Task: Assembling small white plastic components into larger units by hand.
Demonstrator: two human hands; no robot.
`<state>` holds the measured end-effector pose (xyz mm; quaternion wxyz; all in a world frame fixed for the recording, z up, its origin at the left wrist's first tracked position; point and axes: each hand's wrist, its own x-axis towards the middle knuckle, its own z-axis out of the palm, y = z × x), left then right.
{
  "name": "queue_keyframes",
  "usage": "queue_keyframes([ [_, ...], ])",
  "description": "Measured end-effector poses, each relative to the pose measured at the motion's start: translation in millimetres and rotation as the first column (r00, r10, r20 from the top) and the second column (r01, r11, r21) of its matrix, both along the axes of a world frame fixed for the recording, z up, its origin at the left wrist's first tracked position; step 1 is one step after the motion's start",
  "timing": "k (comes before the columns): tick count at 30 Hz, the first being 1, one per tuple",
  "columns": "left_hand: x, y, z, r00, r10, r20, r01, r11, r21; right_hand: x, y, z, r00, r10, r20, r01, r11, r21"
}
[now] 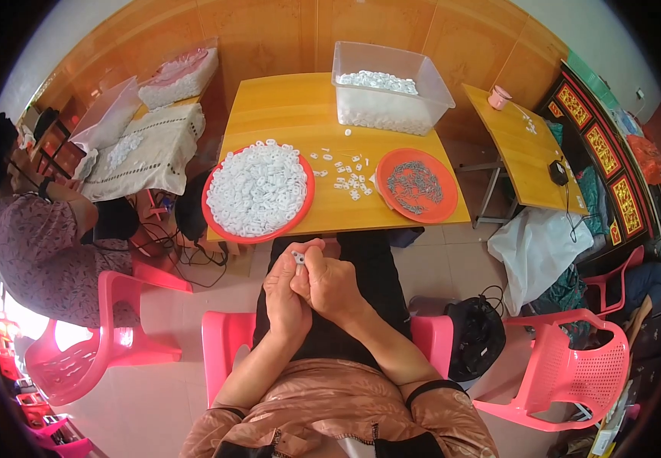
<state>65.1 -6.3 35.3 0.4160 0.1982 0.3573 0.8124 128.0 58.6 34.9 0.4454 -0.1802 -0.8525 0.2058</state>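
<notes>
My left hand (283, 296) and my right hand (331, 284) are pressed together above my lap, just off the table's front edge. Between their thumbs and fingers they grip a small white plastic piece (299, 259) with dark spots on it; the fingers hide most of it. Nearest on the left, a red round tray (311, 200) is heaped with white plastic pieces (258, 187). To the right, an orange-red plate (443, 208) holds a spread of small grey metal parts (414, 185). Several loose white pieces (355, 184) lie between the two.
A clear plastic bin (391, 122) with white pieces stands at the back of the yellow table (281, 107). On the left, another person (44, 237) sits by a cloth-covered table (151, 156). Pink chairs (567, 366) and a black bag (477, 336) are to my right.
</notes>
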Motion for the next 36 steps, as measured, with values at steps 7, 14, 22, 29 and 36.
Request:
queue_keyframes([
  [7, 0.8, 4.3, 3.1, 0.999, 0.008, 0.042, -0.01, 0.999, 0.053, -2.6, 1.8, 0.7, 0.999, 0.036, -0.038, -0.038, 0.999, -0.036],
  [14, -9.8, 7.1, 0.1, 0.999, -0.033, -0.017, 0.033, 0.999, 0.023, -2.2, 2.4, 9.4, 0.993, 0.086, -0.08, -0.1, 0.974, -0.205],
  [22, -14.4, 1.4, 9.3, 0.979, -0.121, -0.163, 0.125, 0.992, 0.011, 10.4, 1.3, 27.5, 0.889, 0.214, -0.406, -0.455, 0.521, -0.722],
  [29, -27.9, 2.0, 0.7, 0.95, -0.094, -0.297, 0.102, 0.995, 0.013, 16.7, 3.4, 29.7, 0.89, 0.244, -0.385, -0.446, 0.294, -0.845],
  [36, -27.4, 3.0, -7.2, 0.921, 0.019, -0.39, -0.019, 1.0, 0.004, 13.3, 4.1, 27.9, 0.9, 0.272, -0.34, -0.419, 0.332, -0.845],
])
